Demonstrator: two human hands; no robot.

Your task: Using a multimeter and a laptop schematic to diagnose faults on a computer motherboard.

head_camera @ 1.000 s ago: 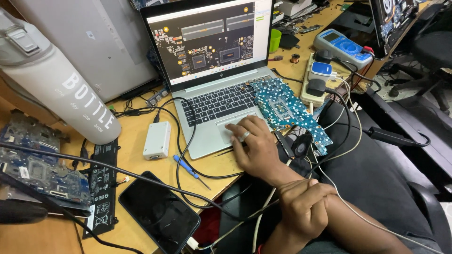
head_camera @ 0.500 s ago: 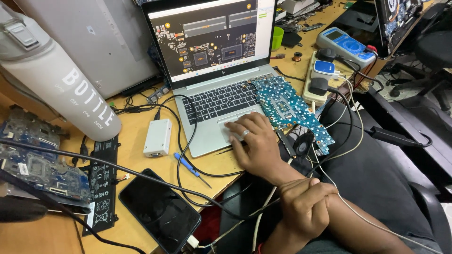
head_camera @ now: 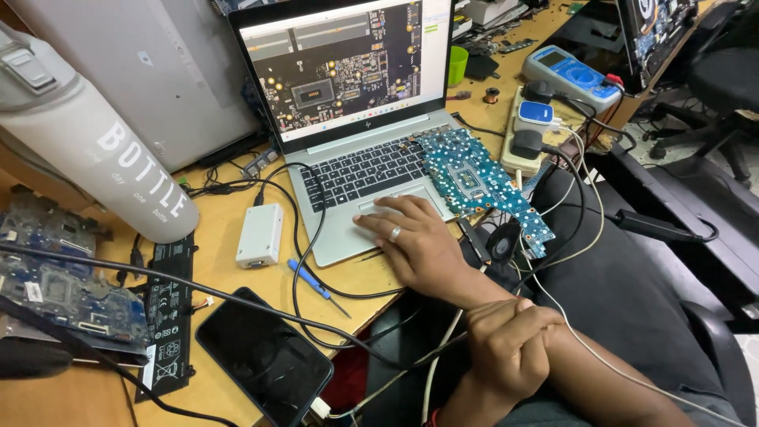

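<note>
fingers of the right hand (head_camera: 415, 241) are resting flat and spread on the trackpad (head_camera: 395, 207) of the open laptop (head_camera: 356, 119), gripping nothing, apparently to steer the board diagram showing on screen. left hand (head_camera: 510, 348) is clasping the right forearm near the body, closed round it and holding no object. blue circuit board (head_camera: 474, 182) is lying on the laptop's right edge, just beside the working hand, probably for comparison.

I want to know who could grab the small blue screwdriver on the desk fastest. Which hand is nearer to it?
The right hand. It rests on the laptop's touchpad, just right of the blue screwdriver. The left hand grips the right forearm, off the desk edge and farther away.
</note>
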